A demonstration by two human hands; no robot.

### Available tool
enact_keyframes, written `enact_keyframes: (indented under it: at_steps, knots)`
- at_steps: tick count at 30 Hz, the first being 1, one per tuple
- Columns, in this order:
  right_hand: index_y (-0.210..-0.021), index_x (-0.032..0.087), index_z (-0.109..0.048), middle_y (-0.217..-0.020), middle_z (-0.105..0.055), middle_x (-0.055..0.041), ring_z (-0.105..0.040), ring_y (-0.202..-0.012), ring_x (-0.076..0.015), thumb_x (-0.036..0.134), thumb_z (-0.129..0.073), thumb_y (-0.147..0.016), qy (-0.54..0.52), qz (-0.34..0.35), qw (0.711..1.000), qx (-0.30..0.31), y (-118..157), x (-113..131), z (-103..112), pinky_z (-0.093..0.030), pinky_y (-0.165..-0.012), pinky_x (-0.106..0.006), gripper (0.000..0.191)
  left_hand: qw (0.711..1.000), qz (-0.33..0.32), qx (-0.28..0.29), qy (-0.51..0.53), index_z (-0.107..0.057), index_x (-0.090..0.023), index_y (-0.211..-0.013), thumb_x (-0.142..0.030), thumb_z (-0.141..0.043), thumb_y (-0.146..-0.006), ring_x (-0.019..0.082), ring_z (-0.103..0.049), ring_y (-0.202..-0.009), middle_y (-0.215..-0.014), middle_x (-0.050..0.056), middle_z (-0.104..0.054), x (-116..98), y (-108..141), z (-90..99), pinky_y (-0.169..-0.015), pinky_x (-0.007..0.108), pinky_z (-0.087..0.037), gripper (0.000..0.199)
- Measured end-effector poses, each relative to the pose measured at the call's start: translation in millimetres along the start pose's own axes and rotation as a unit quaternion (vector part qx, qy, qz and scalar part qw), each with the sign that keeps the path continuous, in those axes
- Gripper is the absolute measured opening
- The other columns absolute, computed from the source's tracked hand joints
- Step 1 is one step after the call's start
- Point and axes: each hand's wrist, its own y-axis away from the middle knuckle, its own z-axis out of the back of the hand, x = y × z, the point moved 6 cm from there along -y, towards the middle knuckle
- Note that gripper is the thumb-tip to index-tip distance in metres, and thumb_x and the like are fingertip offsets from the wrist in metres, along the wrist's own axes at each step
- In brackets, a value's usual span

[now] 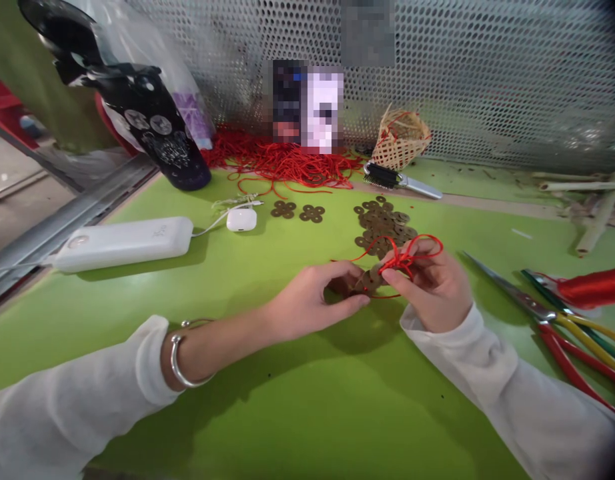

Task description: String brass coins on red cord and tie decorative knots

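Head view: coins (366,283) over the table (287,413), grasped by left hand (322,297), right hand (437,287) pinching red cord (400,259) against them, seemingly part-tied, loops slack; two sets (283,210) and heap (385,223) toward the far edge apparently untied; held coins brown, round, overlapping.

Lime-green counter (247,427), bright red cord (400,259), dull brown coins (382,225), plain white sleeves (87,383), black bottle (150,107) printed with grey circles (161,125), white power bank (132,243)
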Motion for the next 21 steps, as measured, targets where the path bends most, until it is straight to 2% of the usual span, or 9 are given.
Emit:
enact_keyframes:
  at_steps: [6, 11, 13, 17, 19, 21]
  knots:
    - [-0.088, 0.023, -0.051, -0.080, -0.060, 0.0006, -0.062, -0.072, -0.0119, 0.010, -0.068, -0.071, 0.012, 0.039, 0.998, 0.050, 5, 14, -11, -0.057, -0.065, -0.023, 0.027, 0.998, 0.036, 0.038, 0.022, -0.053, -0.016, -0.083, -0.031, -0.052, -0.085, 0.011, -0.058, -0.061, -0.068, 0.001, -0.062, 1, 3, -4.4, -0.061, 0.022, -0.047, 0.015]
    - [-0.088, 0.023, -0.049, -0.081, -0.056, 0.0014, -0.061, -0.073, -0.0102, 0.007, -0.065, -0.073, 0.005, 0.038, 0.998, 0.051, 7, 15, -13, -0.056, -0.066, -0.021, 0.027, 0.998, 0.052, 0.026, 0.006, -0.055, -0.014, -0.080, -0.030, -0.053, -0.085, 0.010, -0.057, -0.058, -0.064, 0.001, -0.062, 2, 5, -3.4, -0.058, 0.021, -0.046, 0.016]
    - [-0.088, 0.023, -0.049, -0.082, -0.055, 0.0014, -0.061, -0.075, -0.0102, 0.006, -0.064, -0.072, 0.000, 0.046, 0.997, 0.054, 8, 17, -14, -0.055, -0.067, -0.021, 0.028, 0.999, 0.032, 0.024, 0.008, -0.057, -0.014, -0.083, -0.031, -0.053, -0.085, 0.011, -0.058, -0.062, -0.069, 0.002, -0.063, -1, 6, -2.2, -0.063, 0.021, -0.047, 0.018]
    - [-0.087, 0.023, -0.049, -0.082, -0.057, 0.0009, -0.059, -0.078, -0.0111, 0.002, -0.062, -0.072, 0.002, 0.067, 0.994, 0.089, 12, 27, -19, -0.053, -0.071, -0.024, 0.028, 0.999, -0.032, 0.020, -0.005, -0.059, -0.013, -0.094, -0.033, -0.047, -0.088, 0.016, -0.058, -0.089, -0.097, 0.009, -0.063, -12, 7, 2.1, -0.081, 0.026, -0.044, 0.024]
    - [-0.085, 0.022, -0.050, -0.081, -0.058, 0.0010, -0.057, -0.078, -0.0113, 0.002, -0.062, -0.072, 0.023, 0.088, 0.990, 0.110, 14, 34, -23, -0.050, -0.072, -0.026, 0.027, 0.998, -0.046, 0.031, -0.008, -0.058, -0.013, -0.095, -0.033, -0.038, -0.091, 0.017, -0.056, -0.090, -0.097, 0.009, -0.061, -13, 8, 2.4, -0.082, 0.028, -0.043, 0.028]
    - [-0.083, 0.022, -0.050, -0.080, -0.061, 0.0015, -0.056, -0.078, -0.0118, 0.002, -0.062, -0.071, 0.062, 0.123, 0.982, 0.131, 16, 41, -26, -0.047, -0.074, -0.029, 0.027, 0.997, -0.055, 0.047, -0.006, -0.056, -0.013, -0.090, -0.036, -0.032, -0.093, 0.016, -0.054, -0.083, -0.087, 0.008, -0.058, -13, 8, 0.9, -0.078, 0.028, -0.043, 0.033]
